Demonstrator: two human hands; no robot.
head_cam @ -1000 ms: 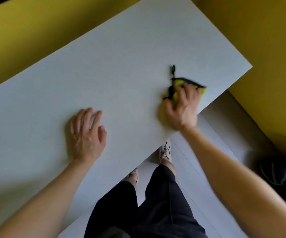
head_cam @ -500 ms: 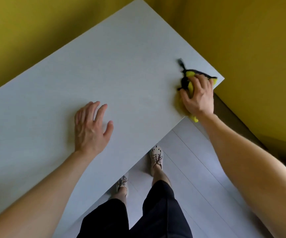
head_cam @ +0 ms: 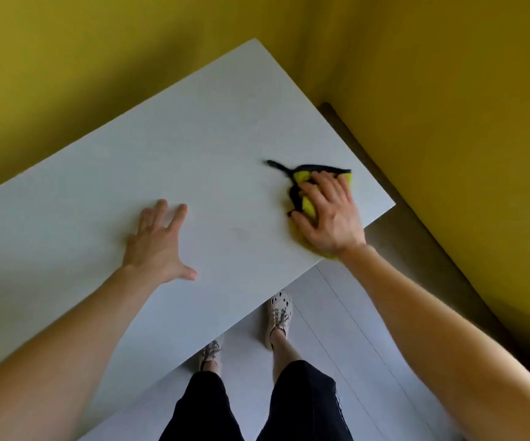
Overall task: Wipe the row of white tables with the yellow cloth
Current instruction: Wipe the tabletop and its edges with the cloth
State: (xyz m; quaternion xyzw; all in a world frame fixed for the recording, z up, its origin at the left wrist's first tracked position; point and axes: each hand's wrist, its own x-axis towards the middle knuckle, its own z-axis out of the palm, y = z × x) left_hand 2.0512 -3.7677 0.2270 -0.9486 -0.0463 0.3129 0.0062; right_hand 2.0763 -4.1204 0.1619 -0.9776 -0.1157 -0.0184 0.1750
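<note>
Yellow fabric cloth [head_cam: 303, 179], black-edged, at 3 o'clock end of white rectangular tabletop [head_cam: 193, 138], pressed under straight-fingered right hand [head_cam: 330, 214]; pulled back from corner moments ago. Left hand [head_cam: 158, 243], cloth's 9 o'clock, splayed flat, bracing. This end likely nearly wiped.

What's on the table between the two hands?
Nothing but bare white table lies between the left hand and the right hand, which presses the yellow cloth; the head view shows it.
</note>
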